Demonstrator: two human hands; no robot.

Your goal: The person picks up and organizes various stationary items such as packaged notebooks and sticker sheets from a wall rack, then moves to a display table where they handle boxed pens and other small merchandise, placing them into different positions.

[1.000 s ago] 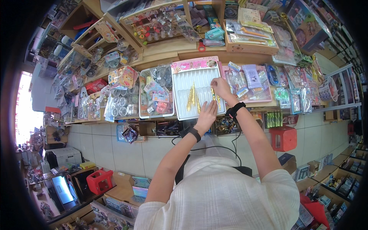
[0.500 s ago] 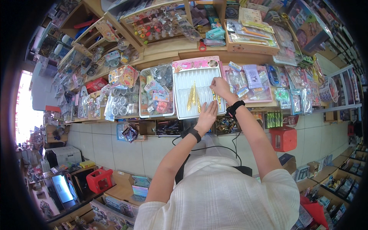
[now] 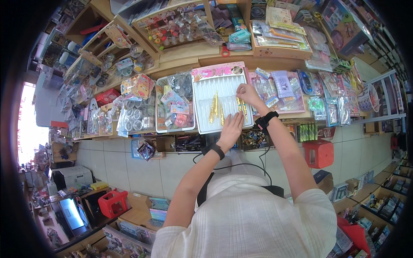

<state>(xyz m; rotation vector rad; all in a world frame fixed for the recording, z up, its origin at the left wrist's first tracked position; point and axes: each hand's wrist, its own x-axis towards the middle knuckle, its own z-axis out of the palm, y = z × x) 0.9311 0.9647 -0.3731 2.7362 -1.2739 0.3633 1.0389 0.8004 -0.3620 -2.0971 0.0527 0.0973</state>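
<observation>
A white plastic tray [image 3: 202, 103] with long moulded slots and a pink header strip lies in front of me. Slim, pointed gold foil cones [image 3: 214, 107] rest in its left-middle slots, and more gold cones [image 3: 245, 109] lie in the right slots. My right hand [image 3: 248, 94] is over the tray's right side, thumb and fingers pinched at the upper end of a gold cone [image 3: 239, 103]; the fingertips partly hide the contact. Flat across the lower right of the tray, my left hand [image 3: 231, 129] has its fingers stretched out near the cones' lower ends.
Left of the tray is a white basket [image 3: 161, 127] of packaged trinkets; right of it, a pink box [image 3: 297, 105] with small packs. A wooden box [image 3: 282, 52] of stationery stands behind. Red stools [image 3: 318, 154] and a cable [image 3: 258, 165] are below the counter edge.
My right hand has shifted very slightly, and the gold cone beneath its fingers sits a little further left and higher. My left hand stays in nearly the same place.
</observation>
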